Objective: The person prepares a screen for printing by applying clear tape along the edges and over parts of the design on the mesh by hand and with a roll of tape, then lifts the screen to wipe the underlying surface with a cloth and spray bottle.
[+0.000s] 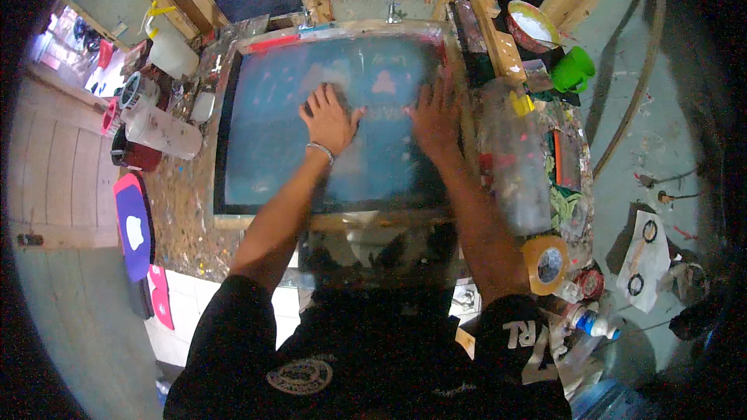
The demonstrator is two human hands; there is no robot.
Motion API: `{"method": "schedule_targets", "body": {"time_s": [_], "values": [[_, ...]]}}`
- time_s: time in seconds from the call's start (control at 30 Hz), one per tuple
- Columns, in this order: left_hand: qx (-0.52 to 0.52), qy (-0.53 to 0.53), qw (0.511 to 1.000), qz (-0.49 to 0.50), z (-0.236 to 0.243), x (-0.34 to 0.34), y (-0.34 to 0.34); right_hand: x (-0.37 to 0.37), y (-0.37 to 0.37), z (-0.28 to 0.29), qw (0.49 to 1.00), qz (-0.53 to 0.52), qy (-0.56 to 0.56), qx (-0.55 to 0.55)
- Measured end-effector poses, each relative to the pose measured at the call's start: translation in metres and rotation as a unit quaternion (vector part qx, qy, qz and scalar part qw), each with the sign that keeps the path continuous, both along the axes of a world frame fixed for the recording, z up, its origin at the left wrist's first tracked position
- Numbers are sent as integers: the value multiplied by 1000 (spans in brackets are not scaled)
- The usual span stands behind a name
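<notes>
A framed screen-printing screen (264, 148) with blue-grey mesh lies on the paint-stained bench in front of me. Pale shapes show on its mesh. My left hand (330, 120) rests near the middle of the mesh, palm down, fingers spread, a bracelet on the wrist. Toward the mesh's right side is my right hand (436, 120), also palm down with its fingers apart and slightly blurred. Neither hand holds anything. Small metal clamps (394, 12) show at the frame's far edge.
Left of the screen stand a white spray bottle (171, 50) and a translucent plastic bottle (163, 131). On the right are a clear plastic sheet (517, 179), a tape roll (545, 264), a green cup (574, 70) and a bowl of white stuff (533, 27).
</notes>
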State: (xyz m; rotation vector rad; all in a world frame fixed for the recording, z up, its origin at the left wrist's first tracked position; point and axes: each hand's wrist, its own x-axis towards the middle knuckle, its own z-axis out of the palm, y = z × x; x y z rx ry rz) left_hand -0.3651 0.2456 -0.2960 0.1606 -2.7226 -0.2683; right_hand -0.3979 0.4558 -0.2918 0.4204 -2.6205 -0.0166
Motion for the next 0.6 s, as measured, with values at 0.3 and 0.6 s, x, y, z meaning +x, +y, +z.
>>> {"method": "schedule_targets", "body": {"time_s": [0.3,0.6], "values": [[-18,-29,996,83,5,-1,-30,-16,49,7,982,-11,42,185],[-25,-19,1000,-6,-2,-5,6,-8,31,22,999,-40,-36,0]]}}
